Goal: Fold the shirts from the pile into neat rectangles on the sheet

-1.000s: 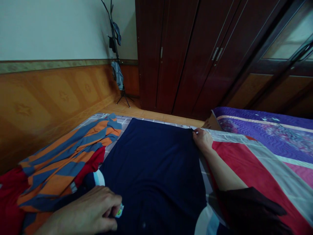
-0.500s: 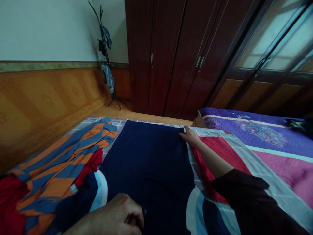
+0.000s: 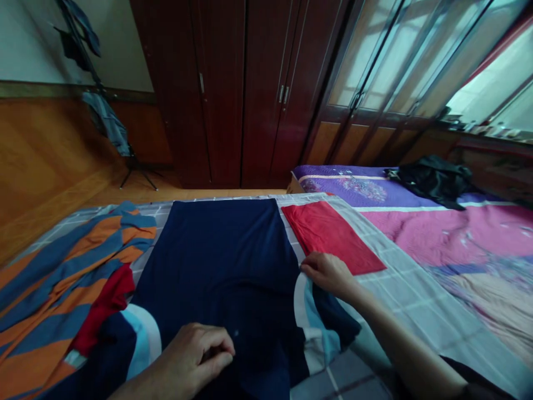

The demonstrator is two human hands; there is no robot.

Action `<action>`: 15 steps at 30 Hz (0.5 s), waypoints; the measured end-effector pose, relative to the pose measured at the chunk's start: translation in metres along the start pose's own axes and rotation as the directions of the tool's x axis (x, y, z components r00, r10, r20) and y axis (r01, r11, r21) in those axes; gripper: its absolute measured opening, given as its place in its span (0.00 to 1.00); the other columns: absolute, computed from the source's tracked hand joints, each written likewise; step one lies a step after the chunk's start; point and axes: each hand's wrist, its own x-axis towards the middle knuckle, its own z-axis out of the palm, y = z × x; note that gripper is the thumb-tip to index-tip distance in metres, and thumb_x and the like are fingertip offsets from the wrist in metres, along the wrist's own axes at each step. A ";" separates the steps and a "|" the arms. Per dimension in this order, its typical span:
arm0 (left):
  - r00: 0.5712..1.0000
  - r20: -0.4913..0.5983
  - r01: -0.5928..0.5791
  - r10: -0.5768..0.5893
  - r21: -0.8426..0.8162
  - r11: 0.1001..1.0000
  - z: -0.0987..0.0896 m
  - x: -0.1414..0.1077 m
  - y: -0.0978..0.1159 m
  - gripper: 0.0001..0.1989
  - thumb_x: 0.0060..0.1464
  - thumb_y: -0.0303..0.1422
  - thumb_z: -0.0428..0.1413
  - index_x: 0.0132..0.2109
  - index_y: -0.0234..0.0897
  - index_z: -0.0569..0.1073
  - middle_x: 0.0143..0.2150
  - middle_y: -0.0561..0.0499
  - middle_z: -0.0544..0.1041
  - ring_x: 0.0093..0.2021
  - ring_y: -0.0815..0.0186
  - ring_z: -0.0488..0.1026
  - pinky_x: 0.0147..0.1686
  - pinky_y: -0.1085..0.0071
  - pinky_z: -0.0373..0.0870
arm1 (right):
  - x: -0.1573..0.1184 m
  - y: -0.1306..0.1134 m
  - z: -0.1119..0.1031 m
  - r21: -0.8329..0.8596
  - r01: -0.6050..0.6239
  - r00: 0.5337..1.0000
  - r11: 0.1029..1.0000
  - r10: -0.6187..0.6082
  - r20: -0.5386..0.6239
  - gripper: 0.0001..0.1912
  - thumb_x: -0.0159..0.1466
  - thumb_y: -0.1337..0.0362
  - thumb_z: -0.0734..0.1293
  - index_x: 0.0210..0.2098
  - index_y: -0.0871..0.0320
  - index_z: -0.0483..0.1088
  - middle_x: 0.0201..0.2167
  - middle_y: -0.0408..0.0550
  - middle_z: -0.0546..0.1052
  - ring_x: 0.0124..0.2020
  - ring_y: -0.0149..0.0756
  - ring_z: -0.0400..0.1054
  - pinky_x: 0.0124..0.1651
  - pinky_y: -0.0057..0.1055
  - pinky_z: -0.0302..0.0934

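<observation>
A navy-blue shirt [image 3: 216, 261] lies spread out, its hem toward the far edge of the bed and white and light-blue bands on its sleeves. My right hand [image 3: 327, 270] pinches the shirt at its right side, where the white band of the sleeve begins. That sleeve is bunched and folds back on itself below the hand. Curled into a loose fist, my left hand [image 3: 197, 353] is over the near middle of the shirt, with no cloth visible between thumb and forefinger. The shirt's nearest part runs out of view.
An orange-and-blue striped garment [image 3: 83, 261] lies at left, with red cloth [image 3: 109, 305] beside it. A folded red garment [image 3: 337, 233] rests at right on the grey checked sheet [image 3: 387, 311]. Beyond are another bed [image 3: 420, 228], a black bag-like item [image 3: 437, 178], wardrobes [image 3: 225, 100] and a coat stand [image 3: 83, 50].
My right hand has come from the shirt's far right corner nearer to me, onto the sleeve, which is now bunched. The left hand stays curled over the shirt. The view has turned right.
</observation>
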 end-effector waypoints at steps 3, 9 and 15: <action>1.000 0.007 -0.017 0.017 -0.008 1.000 0.001 -0.002 -0.002 0.10 0.58 0.36 0.50 0.33 0.40 0.74 0.30 0.56 0.76 0.31 0.70 0.71 0.32 0.77 0.59 | -0.003 -0.009 0.000 -0.077 -0.026 1.000 0.997 0.027 0.004 0.14 0.63 0.59 0.59 0.30 0.56 0.74 0.28 0.48 0.77 0.32 0.37 0.70 0.28 0.27 0.49; 1.000 0.015 -0.010 0.010 0.002 1.000 0.001 -0.006 0.000 0.06 0.55 0.36 0.54 0.35 0.42 0.74 0.30 0.57 0.76 0.30 0.70 0.70 0.31 0.76 0.59 | -0.014 -0.012 -0.007 0.038 0.027 0.992 0.999 -0.031 0.120 0.17 0.62 0.55 0.60 0.21 0.57 0.66 0.19 0.41 0.67 0.22 0.29 0.61 0.25 0.27 0.43; 0.997 0.073 -0.038 0.036 0.028 0.999 -0.001 -0.011 0.007 0.12 0.51 0.44 0.59 0.40 0.44 0.74 0.32 0.56 0.76 0.30 0.69 0.72 0.29 0.77 0.62 | -0.011 -0.002 0.008 0.515 -0.028 0.995 0.857 -0.024 0.093 0.13 0.56 0.57 0.64 0.21 0.57 0.60 0.18 0.37 0.61 0.20 0.26 0.55 0.23 0.24 0.46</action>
